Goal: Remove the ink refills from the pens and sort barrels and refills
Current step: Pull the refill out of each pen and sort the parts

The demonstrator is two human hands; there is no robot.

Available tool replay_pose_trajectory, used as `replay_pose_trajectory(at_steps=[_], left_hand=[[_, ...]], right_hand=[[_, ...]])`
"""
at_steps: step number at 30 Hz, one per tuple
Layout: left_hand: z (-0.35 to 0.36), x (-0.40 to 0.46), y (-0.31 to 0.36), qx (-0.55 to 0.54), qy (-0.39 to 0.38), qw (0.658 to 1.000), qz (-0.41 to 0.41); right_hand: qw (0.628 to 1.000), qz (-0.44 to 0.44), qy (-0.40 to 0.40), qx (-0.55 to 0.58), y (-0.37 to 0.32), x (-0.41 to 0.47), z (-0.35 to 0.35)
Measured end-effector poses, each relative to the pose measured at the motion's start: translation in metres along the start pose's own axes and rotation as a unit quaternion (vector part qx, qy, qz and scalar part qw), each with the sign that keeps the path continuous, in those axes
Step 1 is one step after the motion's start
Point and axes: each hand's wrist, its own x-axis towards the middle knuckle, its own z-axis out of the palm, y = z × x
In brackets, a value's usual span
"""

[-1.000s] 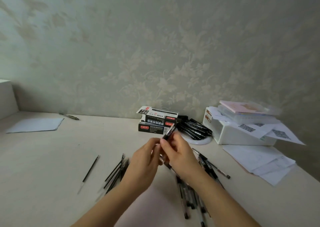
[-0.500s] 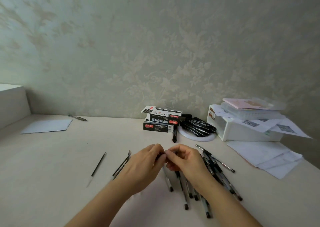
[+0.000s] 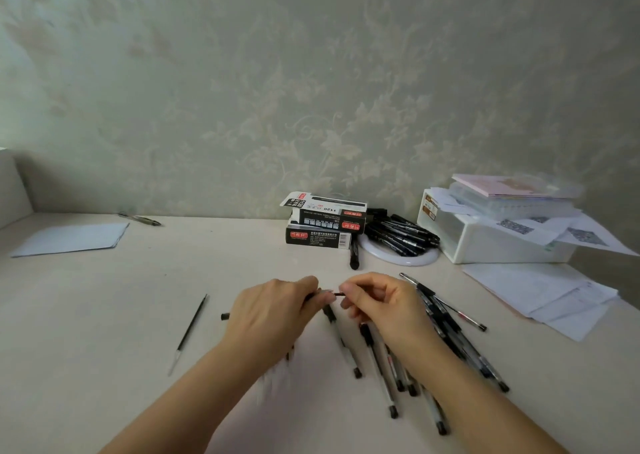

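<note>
White round dish [image 3: 398,257] at the back of the pale beige tabletop [image 3: 104,315] held a heap of black capped pens [image 3: 401,235], lying mostly left-right, tilted. Just left of it two black cardboard pen boxes [image 3: 323,226] were stacked, upper one skewed; contents hidden. White plastic storage box [image 3: 491,242] to the right carried papers and a pink booklet [image 3: 502,185] on top; inside not visible. Both hands met mid-tabletop. Left hand [image 3: 273,318] was curled round a clear pen barrel with a black end [image 3: 225,316], long axis roughly left-right, black end poking out leftward past the knuckles. Right hand [image 3: 377,308] pinched a thin dark ink refill [image 3: 335,293] at the barrel's right opening, refill in line with the barrel, pointing right. Loose clear pens with black caps [image 3: 377,363] lay under and right of the right hand, running near-to-far, fanned. One thin black refill [image 3: 188,332] lay alone well left, tip toward the viewer. Blue-grey paper sheet [image 3: 72,238] sat far left.
</note>
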Motion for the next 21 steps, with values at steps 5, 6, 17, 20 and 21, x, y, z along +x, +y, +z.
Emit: replay_pose_trajectory(at_steps=[5,6,17,20,21], left_hand=[[0.008,-0.003,-0.002,-0.022,-0.013,0.998,-0.052],[0.008,-0.003,-0.002,-0.034,-0.017,0.998,-0.052],[0.006,-0.006,0.004,-0.066,-0.016,0.998,0.009],[0.006,-0.007,0.01,-0.123,0.006,0.992,0.031],[0.006,-0.007,0.012,-0.145,0.007,0.989,0.036]], right_hand=[[0.961,-0.069,0.074,-0.258,0.011,0.0,-0.008],[0.935,-0.086,0.067,-0.337,0.014,-0.002,-0.007],[0.885,-0.177,0.044,-0.429,0.021,0.001,-0.006],[0.935,-0.15,0.036,-0.32,0.012,0.0,-0.008],[0.945,-0.142,0.02,-0.295,0.01,0.0,-0.007]])
